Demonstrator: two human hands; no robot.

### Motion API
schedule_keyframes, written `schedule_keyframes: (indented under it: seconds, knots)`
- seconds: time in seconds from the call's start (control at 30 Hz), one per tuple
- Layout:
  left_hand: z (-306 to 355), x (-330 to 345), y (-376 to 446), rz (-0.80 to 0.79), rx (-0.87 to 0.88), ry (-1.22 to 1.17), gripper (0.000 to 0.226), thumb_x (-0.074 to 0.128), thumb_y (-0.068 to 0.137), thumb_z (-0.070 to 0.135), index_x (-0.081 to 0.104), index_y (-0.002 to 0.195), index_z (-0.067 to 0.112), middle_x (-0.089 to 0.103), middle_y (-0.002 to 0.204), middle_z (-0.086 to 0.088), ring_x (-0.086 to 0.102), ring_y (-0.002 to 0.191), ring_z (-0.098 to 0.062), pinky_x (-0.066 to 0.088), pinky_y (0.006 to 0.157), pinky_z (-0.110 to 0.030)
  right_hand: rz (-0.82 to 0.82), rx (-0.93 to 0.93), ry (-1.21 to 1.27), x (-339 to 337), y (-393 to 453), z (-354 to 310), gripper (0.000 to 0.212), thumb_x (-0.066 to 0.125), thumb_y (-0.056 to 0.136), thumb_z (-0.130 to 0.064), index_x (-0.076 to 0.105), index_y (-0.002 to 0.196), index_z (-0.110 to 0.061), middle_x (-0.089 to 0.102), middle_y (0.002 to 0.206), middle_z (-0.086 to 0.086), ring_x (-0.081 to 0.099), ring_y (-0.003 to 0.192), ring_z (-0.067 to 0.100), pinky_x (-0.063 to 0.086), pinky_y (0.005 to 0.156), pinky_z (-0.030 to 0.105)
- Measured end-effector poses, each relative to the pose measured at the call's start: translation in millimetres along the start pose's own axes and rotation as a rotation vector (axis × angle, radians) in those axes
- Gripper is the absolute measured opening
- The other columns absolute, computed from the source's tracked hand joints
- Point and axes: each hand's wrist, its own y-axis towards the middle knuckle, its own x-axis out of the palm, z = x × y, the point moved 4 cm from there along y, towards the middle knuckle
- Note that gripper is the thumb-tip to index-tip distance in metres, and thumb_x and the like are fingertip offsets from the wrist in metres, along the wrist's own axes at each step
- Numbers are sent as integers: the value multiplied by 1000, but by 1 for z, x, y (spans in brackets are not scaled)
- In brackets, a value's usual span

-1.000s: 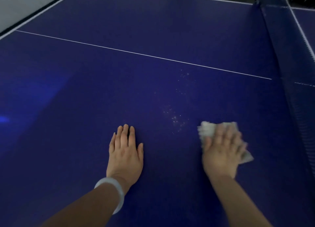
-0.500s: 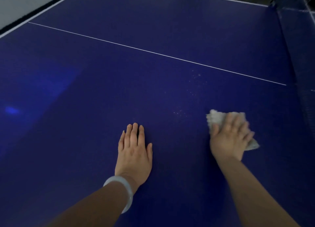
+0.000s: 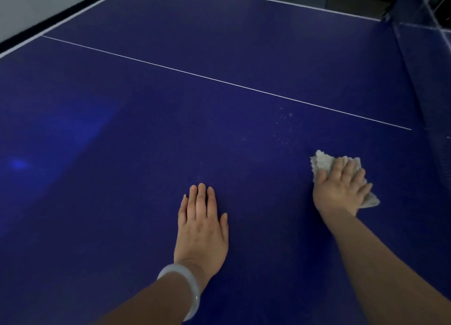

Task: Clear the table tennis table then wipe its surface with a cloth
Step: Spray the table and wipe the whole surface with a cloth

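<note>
Cloth, a pale crumpled rag [image 3: 324,164], lies on the dark blue table tennis table [image 3: 146,129] near its right side, under the right hand [image 3: 341,188], which presses it flat with fingers nearly straight and spread; the hand does not curl around it, so the hold is only by pressure. From this I judge the first risk: if the palm slides faster than the rag, the cloth may bunch up or slip out at its free corner beside the little finger, and the bare hand would then smear the surface. Just beyond the cloth, a scatter of small pale specks [image 3: 284,127] sits on the blue top, between the rag and the thin white centre line [image 3: 219,80]; a stroke that is too light could push these crumbs along and not lift them. The left hand [image 3: 202,229], with a pale round bangle [image 3: 185,288] on the wrist, rests flat and open on the table and holds nothing; it may leave a print on the part that it leans on. To the right stands the dark net [image 3: 436,119], close to the cloth, and it will stop a wide stroke in that direction. No loose object is visible on this half.
</note>
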Motion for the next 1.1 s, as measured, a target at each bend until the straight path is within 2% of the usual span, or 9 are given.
schedule_keyframes:
  seconds: [0.1, 0.17, 0.23, 0.4, 0.6, 0.8, 0.87, 1.0, 1.1]
  knots:
    - [0, -1, 0, -1, 2, 9, 62, 19, 100, 41, 34, 147, 3, 33, 154, -15, 27, 145, -30, 25, 118, -47, 51, -326, -43, 13, -36, -68, 59, 12, 103, -42, 3, 156, -19, -4, 163, 11, 0, 149, 34, -1, 120, 53]
    - [-1, 0, 0, 3, 9, 14, 62, 21, 99, 40, 35, 147, 2, 34, 153, -16, 29, 144, -31, 22, 117, -46, -6, -598, -71, 23, -62, -101, 59, 6, 101, -44, -4, 155, -24, -12, 162, 4, -11, 149, 26, -9, 120, 46]
    - [-2, 0, 0, -5, 26, 3, 62, 23, 99, 40, 36, 146, 2, 36, 152, -17, 31, 143, -31, 19, 115, -47, -51, -704, -103, 24, -66, -104, 62, -2, 97, -49, -10, 154, -26, -18, 161, -3, -18, 148, 20, -11, 120, 43]
    - [-3, -8, 17, 45, 112, -91, 56, 31, 100, 39, 47, 139, 1, 46, 144, -16, 41, 137, -31, 34, 112, -45, -30, -462, -78, 11, -17, -50, 60, -1, 97, -50, -11, 153, -30, -18, 161, -5, -16, 148, 21, -10, 121, 43]
    - [0, -12, 86, 21, 58, -110, 63, 15, 101, 43, 19, 153, 6, 16, 160, -13, 7, 150, -26, 8, 123, -40, -50, -315, -88, 4, 29, -31, 61, 1, 97, -50, -8, 154, -29, -14, 162, -4, -14, 149, 21, -8, 121, 44]
    - [0, -3, 87, 48, 21, -28, 65, 13, 99, 43, 33, 147, 4, 33, 153, -16, 25, 145, -30, 20, 119, -45, -53, -128, -41, 3, 64, -52, 60, 8, 102, -47, -7, 155, -23, -13, 162, 3, -15, 149, 25, -8, 120, 49]
    - [0, -5, 88, 42, 13, -28, 63, 17, 99, 42, 37, 145, 3, 37, 150, -16, 30, 143, -31, 24, 118, -46, -57, -267, -39, 6, 54, -83, 60, 7, 101, -46, -9, 155, -23, -16, 161, 5, -15, 148, 27, -8, 120, 49]
    - [-1, -5, 89, 53, 6, -13, 61, 19, 99, 40, 40, 143, 4, 41, 148, -15, 34, 141, -29, 28, 116, -46, -91, -794, -83, 17, 13, -121, 61, -4, 97, -49, -12, 153, -27, -22, 159, -5, -21, 147, 20, -12, 120, 42]
    - [-2, -5, 90, 54, 6, -14, 61, 19, 99, 40, 42, 143, 4, 42, 148, -14, 34, 141, -29, 28, 116, -45, -47, -652, -28, 8, 56, -91, 59, 15, 102, -45, -2, 155, -25, -8, 163, 0, -4, 150, 24, -1, 122, 46]
